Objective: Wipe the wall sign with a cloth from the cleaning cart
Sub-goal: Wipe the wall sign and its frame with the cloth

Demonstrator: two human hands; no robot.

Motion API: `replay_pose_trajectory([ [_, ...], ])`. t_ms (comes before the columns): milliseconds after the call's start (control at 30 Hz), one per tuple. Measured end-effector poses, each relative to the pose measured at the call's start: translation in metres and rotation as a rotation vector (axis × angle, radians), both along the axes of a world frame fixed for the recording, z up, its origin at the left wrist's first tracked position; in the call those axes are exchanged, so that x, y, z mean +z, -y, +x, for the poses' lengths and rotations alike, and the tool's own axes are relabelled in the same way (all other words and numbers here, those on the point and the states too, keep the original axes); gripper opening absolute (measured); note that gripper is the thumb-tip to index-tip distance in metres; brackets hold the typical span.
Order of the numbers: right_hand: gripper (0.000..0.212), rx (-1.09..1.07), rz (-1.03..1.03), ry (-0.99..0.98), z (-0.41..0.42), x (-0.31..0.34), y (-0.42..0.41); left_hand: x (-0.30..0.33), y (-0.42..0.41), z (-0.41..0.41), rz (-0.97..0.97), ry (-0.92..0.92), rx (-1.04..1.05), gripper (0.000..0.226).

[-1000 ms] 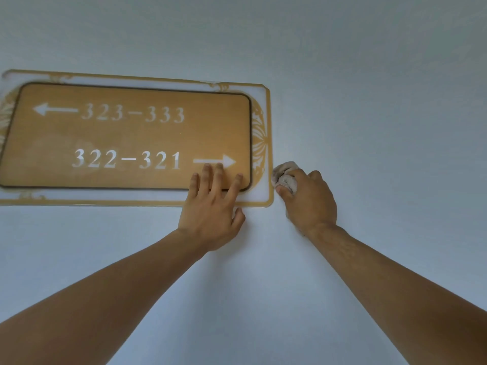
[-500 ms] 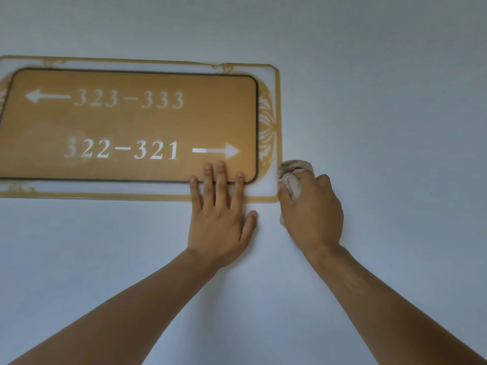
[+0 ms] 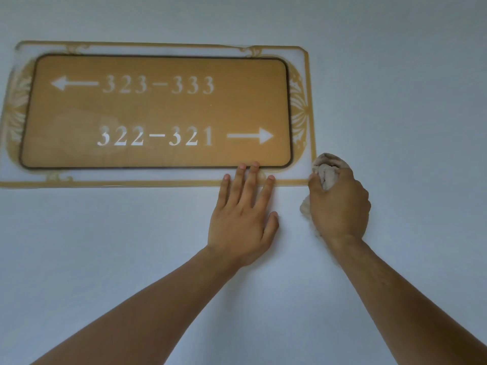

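The wall sign [image 3: 158,111] is a golden-brown plate with white room numbers and arrows, set in a clear panel with a gold ornamental border. My left hand [image 3: 242,219] lies flat on the wall, fingers straight, with its fingertips over the sign's lower right border. My right hand [image 3: 340,204] grips a bunched beige cloth [image 3: 328,169] just off the sign's lower right corner. Part of the cloth sticks out above my fingers and a bit shows below my palm.
A plain pale wall [image 3: 395,101] surrounds the sign on all sides. Both forearms reach up from the bottom of the view. The cleaning cart is not in view.
My left hand has slid downward, so its fingertips now cover less of the sign. My right hand with the cloth has dropped a little beside the corner. The view has shifted, showing more of the sign.
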State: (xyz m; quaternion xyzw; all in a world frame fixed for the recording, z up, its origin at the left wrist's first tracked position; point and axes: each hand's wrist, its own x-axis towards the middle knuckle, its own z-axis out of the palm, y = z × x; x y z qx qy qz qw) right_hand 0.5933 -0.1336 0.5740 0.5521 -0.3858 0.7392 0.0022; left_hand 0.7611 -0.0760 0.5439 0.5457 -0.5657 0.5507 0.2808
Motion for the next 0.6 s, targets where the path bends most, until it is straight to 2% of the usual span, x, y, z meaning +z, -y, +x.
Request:
replay_pose_trajectory([
  [200,0.03,0.169,0.092,0.321,0.036,-0.003,-0.026,-0.007,-0.043,0.055,0.046,-0.074,0.02,0.071],
  [400,0.035,0.188,0.154,0.362,0.083,-0.01,-0.058,-0.019,-0.087,0.121,0.118,-0.085,0.078,0.072],
  [600,0.04,0.198,0.158,0.374,0.135,-0.009,-0.087,-0.012,-0.121,0.162,0.101,-0.122,0.102,0.073],
])
